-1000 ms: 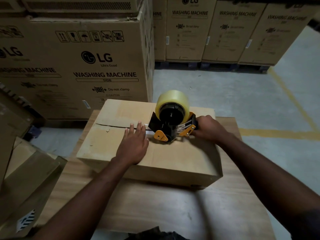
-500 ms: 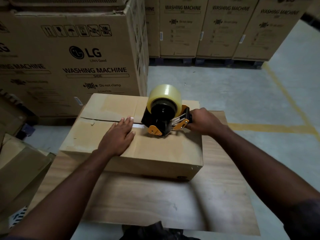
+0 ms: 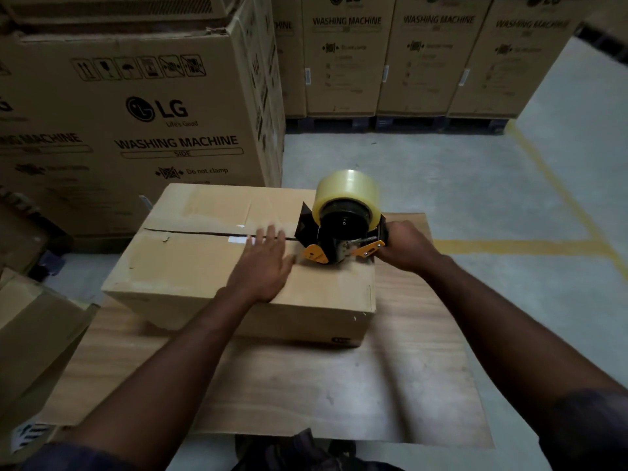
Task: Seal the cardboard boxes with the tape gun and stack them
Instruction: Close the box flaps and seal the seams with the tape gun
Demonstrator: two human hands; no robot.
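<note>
Wood-grain table top (image 3: 306, 385): pale, lightly scuffed.
Large carton (image 3: 153, 130) beyond table, far left: printed "LG", "WASHING MACHINE", "SIDE", "Do not clamp". Handling symbols (image 3: 139, 68) in row near top edge. Upper carton (image 3: 102, 5) stacked on it.
Back cartons (image 3: 438, 59): same print, upright, side by side, on dark pallets (image 3: 407, 124).
Grey concrete floor (image 3: 424, 185).
Yellow floor lines (image 3: 516, 247) at right, meeting at angle.

Warehouse: stacked washing machine cartons (image 3: 153, 130) on pallets (image 3: 394, 124), concrete floor (image 3: 424, 171), yellow floor lines (image 3: 516, 247).
</note>
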